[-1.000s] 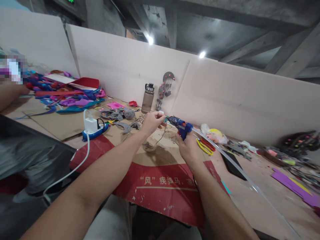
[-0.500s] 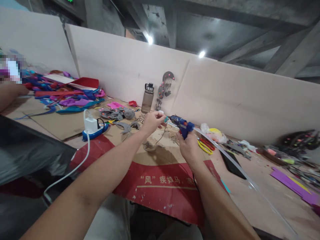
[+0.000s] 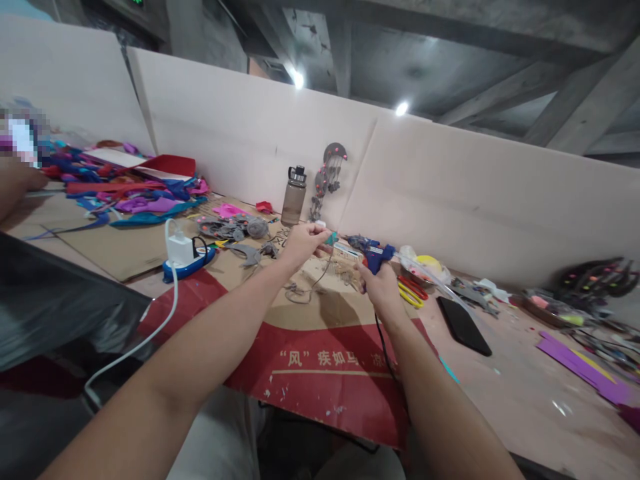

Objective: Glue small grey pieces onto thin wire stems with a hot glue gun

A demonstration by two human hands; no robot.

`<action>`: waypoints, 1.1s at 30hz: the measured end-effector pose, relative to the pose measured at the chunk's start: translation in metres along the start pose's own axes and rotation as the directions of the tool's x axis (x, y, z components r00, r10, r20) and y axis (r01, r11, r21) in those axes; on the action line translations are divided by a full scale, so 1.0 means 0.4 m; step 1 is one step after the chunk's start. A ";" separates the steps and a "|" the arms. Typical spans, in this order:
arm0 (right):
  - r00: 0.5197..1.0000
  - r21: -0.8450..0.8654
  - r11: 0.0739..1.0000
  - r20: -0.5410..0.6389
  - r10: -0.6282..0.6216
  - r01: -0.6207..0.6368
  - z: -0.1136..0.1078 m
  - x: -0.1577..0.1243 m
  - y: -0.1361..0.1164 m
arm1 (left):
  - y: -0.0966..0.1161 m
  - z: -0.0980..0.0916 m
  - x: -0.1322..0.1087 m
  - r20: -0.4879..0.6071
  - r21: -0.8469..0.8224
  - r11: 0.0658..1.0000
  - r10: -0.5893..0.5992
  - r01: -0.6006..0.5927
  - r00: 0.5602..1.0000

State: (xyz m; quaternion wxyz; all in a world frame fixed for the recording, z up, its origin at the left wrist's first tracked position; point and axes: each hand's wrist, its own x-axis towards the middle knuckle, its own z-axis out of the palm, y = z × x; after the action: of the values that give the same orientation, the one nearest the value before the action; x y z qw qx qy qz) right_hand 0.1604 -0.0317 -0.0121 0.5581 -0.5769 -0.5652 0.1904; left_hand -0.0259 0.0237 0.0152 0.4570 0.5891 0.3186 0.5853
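Observation:
My right hand (image 3: pixel 379 283) is wrapped round the handle of a blue hot glue gun (image 3: pixel 376 257). A long clear glue stick (image 3: pixel 435 277) runs out of the gun's back, and a black cord hangs below. To its left, my left hand (image 3: pixel 307 241) pinches a small teal piece (image 3: pixel 331 239) with a thin cord (image 3: pixel 325 277) trailing from it to the cardboard. The gun's nozzle is apart from the teal piece. Below both hands lies a red and brown cardboard sheet (image 3: pixel 320 393). Red and yellow scissors (image 3: pixel 411 293) rest right of the gun.
A water bottle (image 3: pixel 294 197) stands by the white partition, near a grey hanging ornament (image 3: pixel 330 177). A blue power strip (image 3: pixel 187 265) with a white charger sits left. A black phone (image 3: pixel 463 325) lies right. Coloured felt scraps (image 3: pixel 150 203) and another person's arm (image 3: pixel 17 183) are far left.
My right hand has drawn the glue gun slightly right, away from the teal piece. The glue stick has swung with it. My left hand stays nearly in place.

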 end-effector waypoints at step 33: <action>0.991 0.041 0.990 -0.019 -0.132 0.133 0.037 -0.024 -0.051 | -0.001 0.045 -0.033 0.167 0.407 0.893 0.134 -0.192 0.977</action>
State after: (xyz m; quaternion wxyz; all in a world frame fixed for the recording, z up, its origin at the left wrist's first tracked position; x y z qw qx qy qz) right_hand 0.1359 -0.0392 -0.0031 0.5860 -0.5277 -0.5936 0.1603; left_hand -0.0095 0.0087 0.0113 0.2888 0.7364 0.3551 0.4981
